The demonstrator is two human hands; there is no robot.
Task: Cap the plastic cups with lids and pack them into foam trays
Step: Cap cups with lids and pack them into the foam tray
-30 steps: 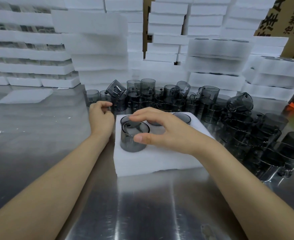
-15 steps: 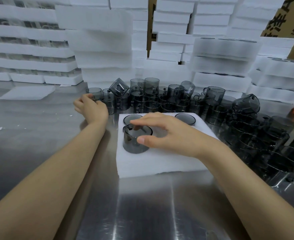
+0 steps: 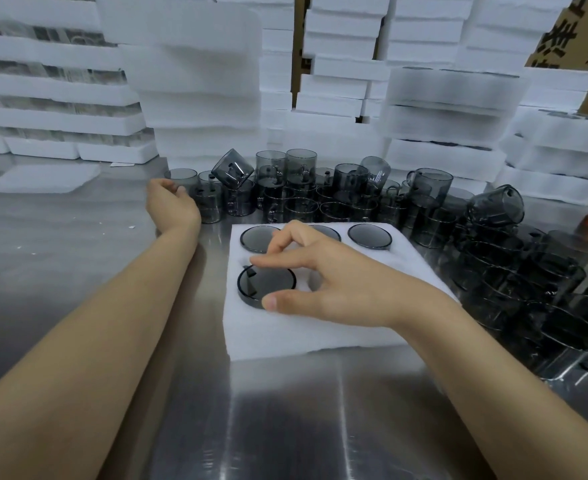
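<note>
Left hand [image 3: 173, 206], centre-left: fingers curled beside the loose cups [image 3: 301, 168]; whether it grips one cannot be told. Right hand [image 3: 334, 285], centre: thumb and forefinger pinch the rim of a cup [image 3: 266, 285] seated in the foam tray's [image 3: 320, 334] near-left pocket.

Table [image 3: 285, 427]: brushed metal, glossy, reflective. Foam tray [image 3: 306, 334]: white, matt, soft-grained. Cups [image 3: 354, 188] behind tray: smoky translucent plastic, glossy.

Table: I see a brushed grey steel tabletop [image 3: 285, 427] reaching every edge of my view.
Light: pale streaks reflect off it near the front edge.
Backdrop: stacked white foam slabs [image 3: 195, 81] line the far edge, hiding any wall.
Far right corner: brown printed cardboard box [image 3: 576, 32].
</note>
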